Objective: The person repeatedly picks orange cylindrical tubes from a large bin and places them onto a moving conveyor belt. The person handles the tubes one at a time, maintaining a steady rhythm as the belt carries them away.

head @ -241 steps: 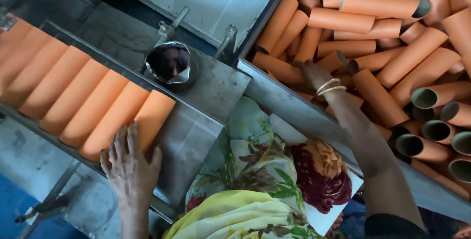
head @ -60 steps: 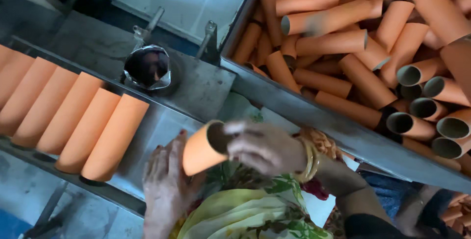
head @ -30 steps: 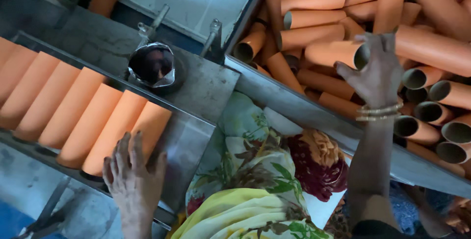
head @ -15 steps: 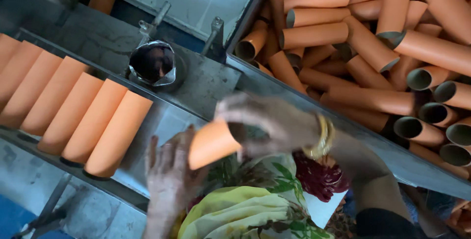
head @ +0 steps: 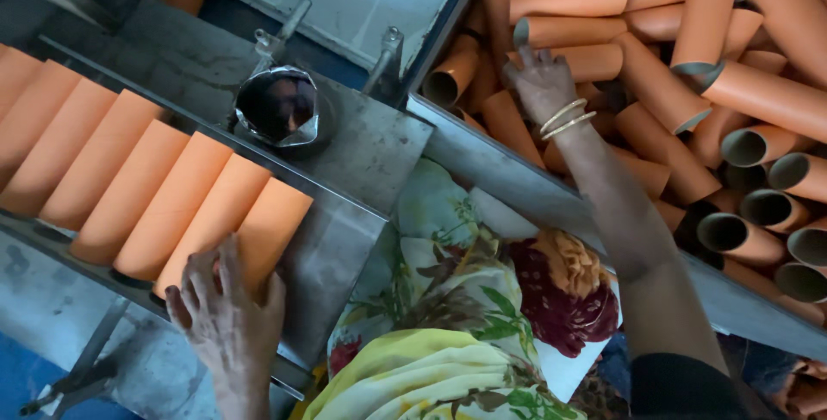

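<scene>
Dim, soft daylight, slight motion blur
</scene>
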